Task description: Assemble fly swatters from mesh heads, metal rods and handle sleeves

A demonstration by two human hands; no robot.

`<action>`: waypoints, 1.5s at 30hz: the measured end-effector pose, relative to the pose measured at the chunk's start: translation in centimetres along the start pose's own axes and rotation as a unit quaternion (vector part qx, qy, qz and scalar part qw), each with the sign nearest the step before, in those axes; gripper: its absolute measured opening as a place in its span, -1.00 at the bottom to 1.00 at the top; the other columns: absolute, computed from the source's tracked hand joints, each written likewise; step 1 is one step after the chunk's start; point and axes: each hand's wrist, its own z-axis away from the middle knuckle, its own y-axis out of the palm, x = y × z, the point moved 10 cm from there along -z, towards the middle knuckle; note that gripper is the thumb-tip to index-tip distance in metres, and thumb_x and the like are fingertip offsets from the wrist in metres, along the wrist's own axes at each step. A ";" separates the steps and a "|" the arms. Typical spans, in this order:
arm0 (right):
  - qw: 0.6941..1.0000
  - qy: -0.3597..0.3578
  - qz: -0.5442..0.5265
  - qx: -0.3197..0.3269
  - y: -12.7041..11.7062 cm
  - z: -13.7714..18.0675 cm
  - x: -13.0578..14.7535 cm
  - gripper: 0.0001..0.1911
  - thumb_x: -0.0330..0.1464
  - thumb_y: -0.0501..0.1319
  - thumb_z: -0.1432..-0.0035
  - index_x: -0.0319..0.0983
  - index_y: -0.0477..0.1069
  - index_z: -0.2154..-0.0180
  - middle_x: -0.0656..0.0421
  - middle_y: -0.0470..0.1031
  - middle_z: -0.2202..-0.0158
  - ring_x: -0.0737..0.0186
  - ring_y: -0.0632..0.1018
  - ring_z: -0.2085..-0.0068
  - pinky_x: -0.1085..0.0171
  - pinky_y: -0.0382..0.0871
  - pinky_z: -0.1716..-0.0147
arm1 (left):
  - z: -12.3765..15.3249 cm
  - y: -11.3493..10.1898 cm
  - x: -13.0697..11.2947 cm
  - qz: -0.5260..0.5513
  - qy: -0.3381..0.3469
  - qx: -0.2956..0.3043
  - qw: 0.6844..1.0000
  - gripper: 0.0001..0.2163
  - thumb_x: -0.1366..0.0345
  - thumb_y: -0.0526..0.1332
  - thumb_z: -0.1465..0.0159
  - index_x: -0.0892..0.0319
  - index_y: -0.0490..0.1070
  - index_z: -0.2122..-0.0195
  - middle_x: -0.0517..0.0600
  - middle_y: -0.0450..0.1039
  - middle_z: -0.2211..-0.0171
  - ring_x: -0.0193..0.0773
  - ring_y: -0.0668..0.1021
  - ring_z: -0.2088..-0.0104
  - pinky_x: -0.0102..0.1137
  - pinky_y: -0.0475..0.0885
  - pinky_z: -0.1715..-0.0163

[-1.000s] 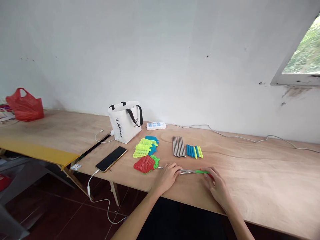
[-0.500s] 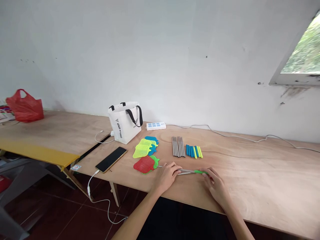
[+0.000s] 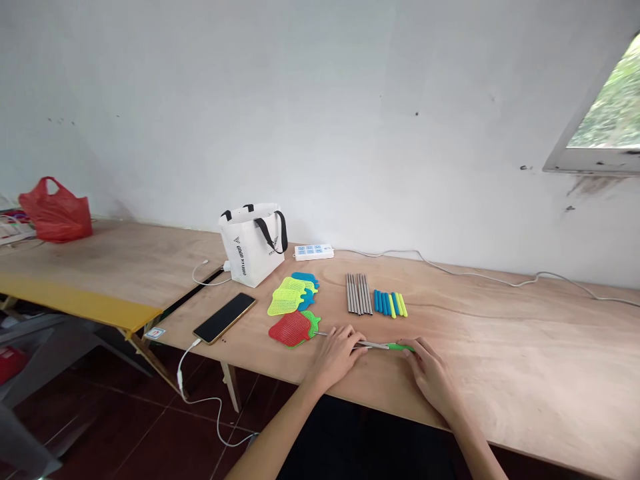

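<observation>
My left hand (image 3: 340, 353) lies curled over a thin metal rod (image 3: 379, 345), fingers closed round it. At the rod's right end is a green handle sleeve (image 3: 397, 347), which my right hand (image 3: 428, 372) pinches between thumb and fingers. A second metal piece shows beside the rod, partly under my left hand. To the left lies a red mesh fly swatter head (image 3: 289, 329), overlapping a green swatter head (image 3: 314, 323). Yellow swatter heads (image 3: 285, 300) and blue swatter heads (image 3: 306, 276) lie behind them.
Beyond my hands lie a row of metal rods (image 3: 359, 293) and several blue and yellow handle sleeves (image 3: 384, 303). A phone (image 3: 225, 318) on a cable, a white tote bag (image 3: 250, 250) and a power strip (image 3: 314, 252) stand left and back. A red bag (image 3: 57, 210) sits far left.
The view has shifted slightly, moving everything a little to the right in the picture. Both hands keep their grip on the rod and the green sleeve, with only small finger movement.
</observation>
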 end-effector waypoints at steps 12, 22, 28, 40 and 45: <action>0.999 0.022 -0.032 0.011 0.1 -0.1 -0.5 -0.67 -0.12 0.02 -0.39 -0.03 0.49 0.03 0.11 0.53 0.05 0.07 0.56 0.10 0.07 0.47 0.05 | 0.0 -0.4 0.0 0.029 -0.010 -0.005 1.000 -0.91 0.26 0.20 -0.43 0.04 0.49 0.10 -0.09 0.48 0.14 -0.18 0.49 0.07 -0.30 0.33 0.07; 0.998 0.028 -0.060 0.005 0.5 0.0 -1.2 -0.61 -0.04 0.01 -0.38 -0.05 0.53 0.09 0.09 0.60 0.04 -0.01 0.56 -0.01 0.03 0.49 0.01 | -0.1 -0.8 0.1 0.056 -0.006 -0.018 0.998 -0.87 0.27 0.13 -0.47 0.04 0.46 0.07 -0.08 0.54 0.11 -0.19 0.52 0.07 -0.29 0.33 0.04; 0.998 0.034 -0.060 -0.002 0.3 -0.1 -1.2 -0.60 -0.02 0.02 -0.37 -0.05 0.53 0.12 0.11 0.60 0.06 0.02 0.58 0.05 0.07 0.51 0.05 | -0.2 -0.7 0.1 0.071 0.000 -0.024 0.997 -0.87 0.25 0.13 -0.47 0.06 0.46 0.07 -0.05 0.55 0.10 -0.17 0.52 0.05 -0.26 0.33 0.01; 0.998 -0.010 0.000 0.059 2.6 0.2 -0.9 -0.66 -0.02 0.07 -0.36 0.01 0.51 0.06 0.19 0.61 0.00 0.05 0.61 0.02 0.08 0.51 0.04 | -0.1 0.4 -0.5 0.043 0.020 0.021 0.999 -0.86 0.15 0.24 -0.41 0.08 0.42 0.12 -0.06 0.52 0.13 -0.14 0.51 0.08 -0.26 0.31 0.07; 0.996 -0.041 0.041 0.067 3.0 0.4 -0.2 -0.67 -0.08 0.04 -0.40 0.06 0.52 0.00 0.19 0.56 -0.09 0.04 0.59 -0.05 0.04 0.48 -0.02 | 0.0 0.1 -0.9 0.045 0.035 0.009 0.998 -0.92 0.22 0.20 -0.44 0.06 0.43 0.12 -0.09 0.52 0.12 -0.18 0.51 0.07 -0.28 0.31 0.08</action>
